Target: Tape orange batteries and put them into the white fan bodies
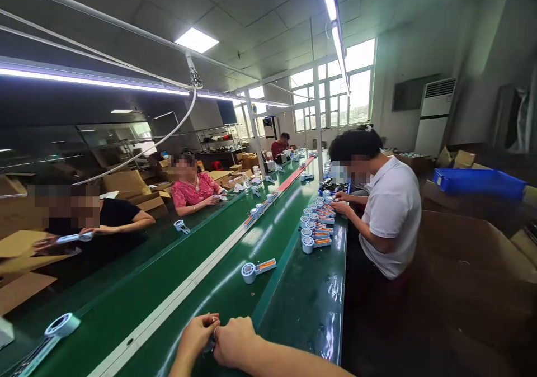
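Note:
My left hand (195, 335) and my right hand (235, 339) meet low in the middle of the view, above the green conveyor belt (197, 301). Both are closed, thumbs and fingers pinched together around something small and dark. My fingers cover most of it, so its kind cannot be made out. Ahead of them, a pale blue handheld fan body (248, 273) lies on the belt, its round head to the left and an orange strip along its handle. It is apart from both hands.
A co-worker in white (392, 209) stands on the right by a row of fan bodies (308, 245). Across the belt sit people in black (117, 220) and pink (197, 192). Another fan body (62, 325) lies at near left. A white divider (168, 310) splits the belt.

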Demonstrator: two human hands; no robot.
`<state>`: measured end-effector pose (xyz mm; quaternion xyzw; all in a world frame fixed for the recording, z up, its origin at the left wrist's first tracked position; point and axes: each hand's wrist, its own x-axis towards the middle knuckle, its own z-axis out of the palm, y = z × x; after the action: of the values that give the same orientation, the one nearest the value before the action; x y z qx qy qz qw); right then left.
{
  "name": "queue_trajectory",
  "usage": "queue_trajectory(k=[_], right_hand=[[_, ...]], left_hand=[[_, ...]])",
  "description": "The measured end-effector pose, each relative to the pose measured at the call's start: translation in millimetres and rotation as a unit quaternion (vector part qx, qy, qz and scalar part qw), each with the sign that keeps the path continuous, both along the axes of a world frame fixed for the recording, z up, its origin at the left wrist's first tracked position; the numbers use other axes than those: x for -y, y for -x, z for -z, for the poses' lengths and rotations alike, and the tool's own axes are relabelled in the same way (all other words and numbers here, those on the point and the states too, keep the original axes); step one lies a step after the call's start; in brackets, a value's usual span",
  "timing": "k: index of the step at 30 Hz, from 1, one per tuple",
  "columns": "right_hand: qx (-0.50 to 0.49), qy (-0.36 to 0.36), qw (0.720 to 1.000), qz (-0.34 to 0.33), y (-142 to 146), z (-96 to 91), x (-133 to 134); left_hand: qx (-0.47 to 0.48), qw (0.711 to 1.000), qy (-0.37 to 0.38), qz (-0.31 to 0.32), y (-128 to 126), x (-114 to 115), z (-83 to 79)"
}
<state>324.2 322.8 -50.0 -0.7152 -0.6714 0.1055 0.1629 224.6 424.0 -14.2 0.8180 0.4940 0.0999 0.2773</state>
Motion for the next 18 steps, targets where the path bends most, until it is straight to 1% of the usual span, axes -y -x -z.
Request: queue_trajectory(k=[4,7,9,11,14,16,17,18], right_hand=[[0.012,0.037,0.999,-0.003,-2.9,6.0,-11.2],[0.021,0.065,0.998,-0.016,-0.2,10.7,-18.9],[0.025,0.074,0.997,-0.029,3.8,10.3,-22.7],[0.027,0.074,0.996,-0.037,6.5,5.9,-24.2],[0.015,0.065,0.997,-0.037,-0.3,-4.9,-20.7],[-0.003,0.044,0.998,-0.042,-13.6,-10.3,-14.0],[-0.015,0.029,0.998,-0.045,-21.6,-11.4,-9.4],[-0.029,0.012,0.998,-0.048,-29.5,-11.2,-4.2]], left_hand=[[0.015,1.000,0.013,0.005,-4.6,0.1,-1.1],[0.024,1.000,0.016,0.010,-5.6,6.3,0.2],[0.026,1.000,0.012,0.011,-7.5,11.4,-2.0],[0.023,1.000,0.004,0.010,-11.9,16.1,-9.8],[0.017,1.000,-0.020,0.001,-15.9,24.9,-29.4],[0.021,0.999,-0.048,-0.008,-4.1,35.2,-37.7],[0.025,0.998,-0.063,-0.006,9.9,42.6,-37.0],[0.028,0.997,-0.074,0.005,30.2,52.1,-32.1]])
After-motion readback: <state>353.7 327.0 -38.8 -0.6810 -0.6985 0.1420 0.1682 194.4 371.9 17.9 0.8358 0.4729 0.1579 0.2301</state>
